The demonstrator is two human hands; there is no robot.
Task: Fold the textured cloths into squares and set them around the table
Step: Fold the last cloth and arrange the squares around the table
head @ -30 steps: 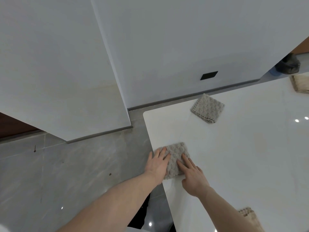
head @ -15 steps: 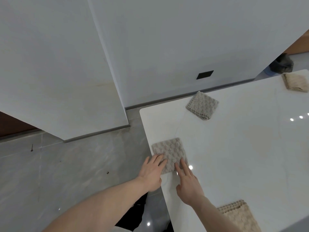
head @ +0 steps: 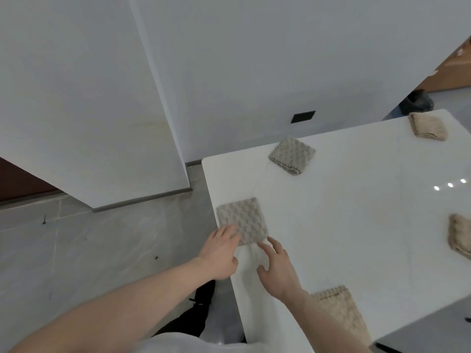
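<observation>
A grey textured cloth (head: 242, 220), folded into a square, lies flat near the left edge of the white table (head: 344, 225). My left hand (head: 220, 253) has its fingertips on the cloth's near left corner, fingers relaxed. My right hand (head: 279, 268) rests on the table just below the cloth's near right corner, fingers spread. A second grey folded cloth (head: 291, 155) sits near the far edge. Beige folded cloths lie at the far right corner (head: 428, 129), at the right edge (head: 460, 236) and near me under my right forearm (head: 341, 314).
White wall panels (head: 229, 72) stand behind the table, with a dark socket plate (head: 303, 116). Grey tiled floor (head: 89, 250) lies to the left. A dark bin (head: 418, 101) stands beyond the table's far right corner.
Both hands have slid back toward me off the grey cloth; only fingertips remain at its near corners. The view has shifted, bringing more cloths on the right into sight.
</observation>
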